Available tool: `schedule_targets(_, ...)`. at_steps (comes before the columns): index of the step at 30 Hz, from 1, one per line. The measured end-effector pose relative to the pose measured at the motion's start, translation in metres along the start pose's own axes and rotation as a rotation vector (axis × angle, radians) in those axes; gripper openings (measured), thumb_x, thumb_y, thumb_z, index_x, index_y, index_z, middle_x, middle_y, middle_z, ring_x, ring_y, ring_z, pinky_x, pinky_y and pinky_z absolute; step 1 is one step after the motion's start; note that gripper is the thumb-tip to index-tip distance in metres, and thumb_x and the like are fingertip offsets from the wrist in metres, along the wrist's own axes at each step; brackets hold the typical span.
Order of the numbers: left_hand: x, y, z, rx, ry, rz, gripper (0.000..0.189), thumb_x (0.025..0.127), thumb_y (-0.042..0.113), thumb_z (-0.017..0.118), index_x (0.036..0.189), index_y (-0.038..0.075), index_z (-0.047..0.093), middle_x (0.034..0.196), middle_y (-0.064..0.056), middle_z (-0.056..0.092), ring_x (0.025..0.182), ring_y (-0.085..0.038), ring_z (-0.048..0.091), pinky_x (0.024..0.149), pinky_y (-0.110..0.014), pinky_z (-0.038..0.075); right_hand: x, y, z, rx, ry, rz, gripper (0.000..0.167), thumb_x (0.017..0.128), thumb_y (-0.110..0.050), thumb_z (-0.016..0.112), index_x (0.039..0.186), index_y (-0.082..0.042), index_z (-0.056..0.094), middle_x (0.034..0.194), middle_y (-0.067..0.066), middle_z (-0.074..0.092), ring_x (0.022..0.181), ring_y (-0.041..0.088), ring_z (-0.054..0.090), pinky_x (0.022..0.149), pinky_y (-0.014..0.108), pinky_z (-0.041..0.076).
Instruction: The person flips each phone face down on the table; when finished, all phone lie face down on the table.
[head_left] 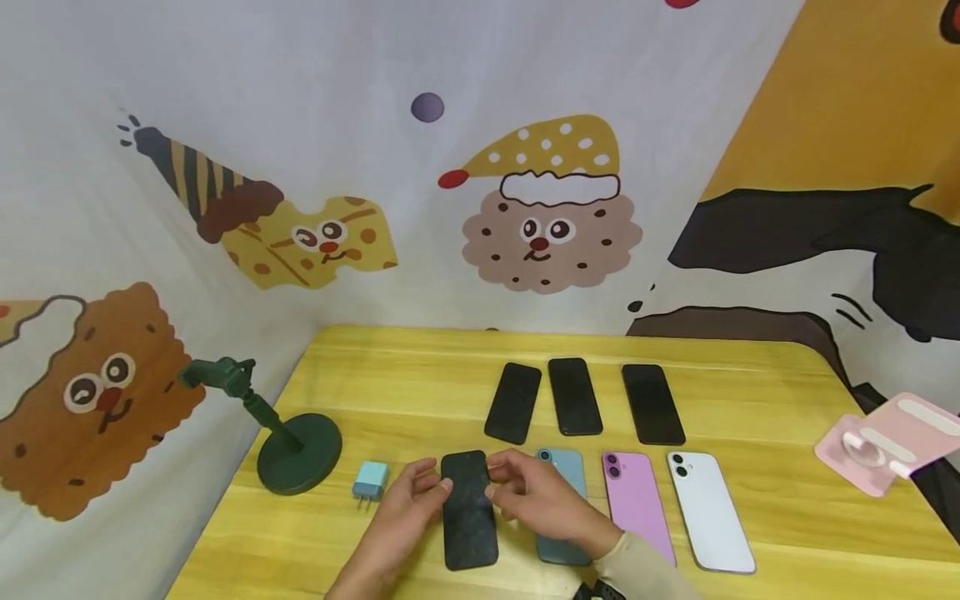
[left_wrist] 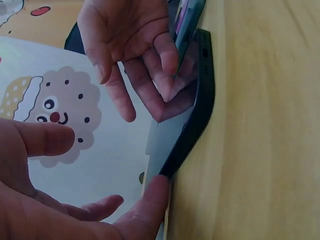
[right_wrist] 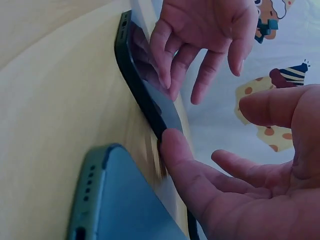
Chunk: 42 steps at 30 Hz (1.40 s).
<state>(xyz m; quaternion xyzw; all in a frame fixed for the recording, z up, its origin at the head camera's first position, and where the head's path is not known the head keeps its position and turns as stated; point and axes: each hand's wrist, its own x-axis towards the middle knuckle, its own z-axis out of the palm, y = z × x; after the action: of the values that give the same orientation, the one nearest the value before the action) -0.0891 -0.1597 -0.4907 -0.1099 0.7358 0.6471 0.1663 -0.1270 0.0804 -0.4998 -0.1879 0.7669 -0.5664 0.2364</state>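
Observation:
A phone [head_left: 470,521] with a dark screen lies face up on the table between my two hands. My left hand [head_left: 407,504] is at its left side, fingers loosely bent, and in the left wrist view one fingertip [left_wrist: 157,187] touches the phone's edge. On the opposite side is my right hand [head_left: 538,497], also relaxed, with a fingertip [right_wrist: 175,142] against the edge in the right wrist view. Neither hand grips the phone. Beneath my right forearm lies a blue phone [head_left: 564,552], back up and partly covered.
A pink phone [head_left: 637,500] and a white phone [head_left: 712,512] lie to the right. Behind are three dark phones, one here [head_left: 513,403]. A charger plug [head_left: 371,481] and green stand [head_left: 300,454] are left; a pink stand [head_left: 885,442] is far right.

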Motion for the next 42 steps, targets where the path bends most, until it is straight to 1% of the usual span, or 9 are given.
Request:
schedule_targets(3, -0.001, 0.0, -0.003, -0.043, -0.022, 0.011, 0.076, 0.108, 0.033, 0.063, 0.16, -0.008, 0.027, 0.156, -0.039, 0.04, 0.143, -0.05, 0.048, 0.104, -0.051, 0.056, 0.0, -0.001, 0.0, 0.036, -0.01, 0.007, 0.048, 0.105, -0.023, 0.065, 0.146, 0.0, 0.055, 0.14, 0.026, 0.064, 0.114, 0.03, 0.072, 0.081, 0.031, 0.063)
schedule_targets(6, -0.003, -0.002, -0.005, -0.093, -0.049, 0.028, 0.072, 0.109, 0.027, 0.06, 0.161, -0.009, 0.025, 0.154, -0.037, 0.043, 0.14, -0.043, 0.053, 0.107, -0.049, 0.056, -0.002, -0.004, 0.001, 0.045, -0.003, 0.014, 0.049, 0.103, -0.022, 0.068, 0.145, 0.0, 0.056, 0.141, 0.026, 0.064, 0.118, 0.031, 0.071, 0.086, 0.034, 0.063)
schedule_targets(11, -0.004, -0.005, -0.006, -0.215, -0.095, 0.053, 0.064, 0.11, 0.017, 0.056, 0.16, -0.009, 0.026, 0.152, -0.035, 0.045, 0.127, -0.028, 0.064, 0.102, -0.04, 0.059, -0.004, -0.008, 0.001, -0.004, 0.025, -0.001, 0.049, 0.1, -0.023, 0.073, 0.143, -0.002, 0.058, 0.139, 0.022, 0.066, 0.109, 0.025, 0.073, 0.086, 0.032, 0.061)
schedule_targets(17, 0.0, -0.006, -0.002, -0.314, -0.12, 0.092, 0.065, 0.103, 0.001, 0.059, 0.161, -0.007, 0.031, 0.146, -0.027, 0.047, 0.116, -0.019, 0.066, 0.095, -0.03, 0.059, 0.001, -0.005, 0.006, -0.007, 0.006, -0.017, 0.042, 0.104, -0.027, 0.069, 0.14, -0.006, 0.062, 0.133, 0.017, 0.07, 0.11, 0.023, 0.074, 0.08, 0.027, 0.062)
schedule_targets(20, 0.001, -0.006, 0.0, -0.316, -0.157, 0.097, 0.068, 0.101, -0.001, 0.063, 0.162, -0.004, 0.033, 0.144, -0.025, 0.048, 0.115, -0.019, 0.068, 0.094, -0.03, 0.061, 0.0, -0.003, 0.007, 0.04, -0.015, 0.003, 0.041, 0.107, -0.028, 0.065, 0.141, -0.005, 0.061, 0.131, 0.017, 0.072, 0.109, 0.023, 0.075, 0.077, 0.03, 0.062)
schedule_targets(25, 0.006, -0.004, 0.007, -0.274, -0.27, 0.087, 0.072, 0.099, 0.003, 0.071, 0.163, 0.004, 0.038, 0.138, -0.02, 0.054, 0.111, -0.02, 0.07, 0.091, -0.035, 0.063, -0.002, -0.006, 0.006, 0.15, -0.005, 0.04, 0.049, 0.108, -0.031, 0.063, 0.148, -0.005, 0.054, 0.129, 0.018, 0.072, 0.108, 0.028, 0.074, 0.076, 0.041, 0.065)
schedule_targets(29, 0.006, -0.002, 0.012, -0.214, -0.32, 0.051, 0.072, 0.098, 0.005, 0.073, 0.163, 0.009, 0.04, 0.138, -0.019, 0.052, 0.111, -0.023, 0.068, 0.09, -0.042, 0.063, -0.002, -0.006, 0.006, 0.135, 0.039, 0.028, 0.046, 0.108, -0.026, 0.063, 0.149, -0.008, 0.052, 0.127, 0.018, 0.071, 0.106, 0.028, 0.073, 0.073, 0.037, 0.064)
schedule_targets(35, 0.004, -0.004, 0.013, -0.173, -0.313, 0.012, 0.07, 0.099, 0.006, 0.071, 0.162, 0.006, 0.04, 0.144, -0.025, 0.045, 0.115, -0.025, 0.064, 0.092, -0.046, 0.063, -0.003, -0.005, 0.005, 0.121, 0.081, 0.006, 0.045, 0.106, -0.016, 0.063, 0.147, -0.001, 0.051, 0.126, 0.02, 0.071, 0.102, 0.025, 0.073, 0.072, 0.029, 0.059)
schedule_targets(42, 0.004, -0.011, 0.011, -0.197, -0.268, -0.001, 0.071, 0.098, 0.006, 0.073, 0.16, 0.002, 0.039, 0.144, -0.025, 0.046, 0.114, -0.025, 0.063, 0.09, -0.043, 0.063, -0.003, -0.002, 0.005, 0.139, 0.114, -0.004, 0.041, 0.104, -0.01, 0.063, 0.142, 0.001, 0.052, 0.123, 0.019, 0.072, 0.103, 0.024, 0.074, 0.079, 0.027, 0.059)
